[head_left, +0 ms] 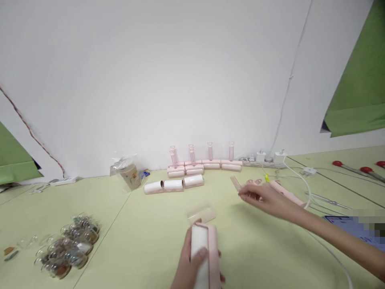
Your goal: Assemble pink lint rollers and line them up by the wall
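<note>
My left hand (184,265) is wrapped round a lint roller (213,257) with a pink casing and a white roll, held upright near the front edge of the view. Just beyond it lies a clear curved plastic cover (201,212) on the table. My right hand (260,196) reaches out to the right, its fingers pinched on a thin translucent pinkish strip (235,183) that sticks up and to the left. Beside that hand are small pink parts (254,182) and a long pink piece (287,193), partly covered by my wrist.
Several pink lint rollers (211,165) with upright clear handles (210,151) line the wall. Three white rolls (173,185) lie before them. A bagged paper cup (130,176), clustered glass domes (69,249), a power strip (264,164), cables, screwdrivers (350,166) and a phone (357,228) surround the work area.
</note>
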`<action>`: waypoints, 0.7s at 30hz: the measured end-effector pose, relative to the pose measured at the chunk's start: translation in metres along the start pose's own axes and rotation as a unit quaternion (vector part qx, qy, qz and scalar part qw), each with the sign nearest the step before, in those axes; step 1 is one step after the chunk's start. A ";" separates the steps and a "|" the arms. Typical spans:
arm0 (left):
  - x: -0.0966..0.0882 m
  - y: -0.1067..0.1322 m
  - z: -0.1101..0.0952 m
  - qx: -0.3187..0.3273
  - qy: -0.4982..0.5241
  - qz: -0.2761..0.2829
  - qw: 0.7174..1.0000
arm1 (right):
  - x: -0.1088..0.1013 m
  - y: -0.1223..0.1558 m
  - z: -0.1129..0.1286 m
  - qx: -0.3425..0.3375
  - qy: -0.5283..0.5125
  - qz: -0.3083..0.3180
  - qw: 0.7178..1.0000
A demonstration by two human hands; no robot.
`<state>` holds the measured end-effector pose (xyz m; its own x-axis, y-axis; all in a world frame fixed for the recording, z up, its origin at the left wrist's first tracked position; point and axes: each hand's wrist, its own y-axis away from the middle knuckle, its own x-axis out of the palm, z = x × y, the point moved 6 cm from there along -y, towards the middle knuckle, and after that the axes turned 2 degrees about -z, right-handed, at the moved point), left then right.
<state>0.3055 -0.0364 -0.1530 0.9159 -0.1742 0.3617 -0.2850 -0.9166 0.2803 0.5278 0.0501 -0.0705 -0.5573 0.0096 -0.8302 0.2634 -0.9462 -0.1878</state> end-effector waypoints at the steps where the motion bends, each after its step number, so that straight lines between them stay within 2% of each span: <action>1: 0.000 -0.008 -0.006 0.005 0.040 -0.018 0.999 | -0.002 -0.014 -0.010 0.012 0.007 -0.018 1.000; 3: 0.000 -0.020 -0.019 0.024 0.121 -0.039 0.992 | 0.003 -0.034 -0.018 0.020 0.019 -0.042 0.999; 5: 0.000 -0.028 -0.029 0.055 0.184 -0.045 0.980 | 0.017 -0.043 -0.010 0.001 0.017 -0.042 0.999; 9: -0.005 -0.036 -0.034 0.083 0.250 -0.050 0.963 | 0.047 -0.037 0.022 -0.058 0.004 -0.009 0.998; 11: -0.009 -0.037 -0.032 0.080 0.273 -0.054 0.957 | 0.050 -0.036 0.023 -0.057 0.019 -0.010 0.998; 13: -0.013 -0.037 -0.030 0.072 0.294 -0.058 0.951 | 0.044 -0.042 0.008 -0.032 0.048 -0.021 0.998; 17: -0.024 -0.035 -0.026 0.072 0.304 -0.093 0.945 | 0.031 -0.065 -0.041 0.059 0.146 -0.039 0.987; 21: -0.029 -0.033 -0.023 0.066 0.300 -0.127 0.943 | 0.036 -0.085 -0.065 0.112 0.240 -0.050 0.963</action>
<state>0.2816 0.0077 -0.1522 0.6144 0.2554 0.7466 -0.0045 -0.9450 0.3270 0.5364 0.1520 -0.1190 -0.1292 0.2027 -0.9707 0.0209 -0.9781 -0.2070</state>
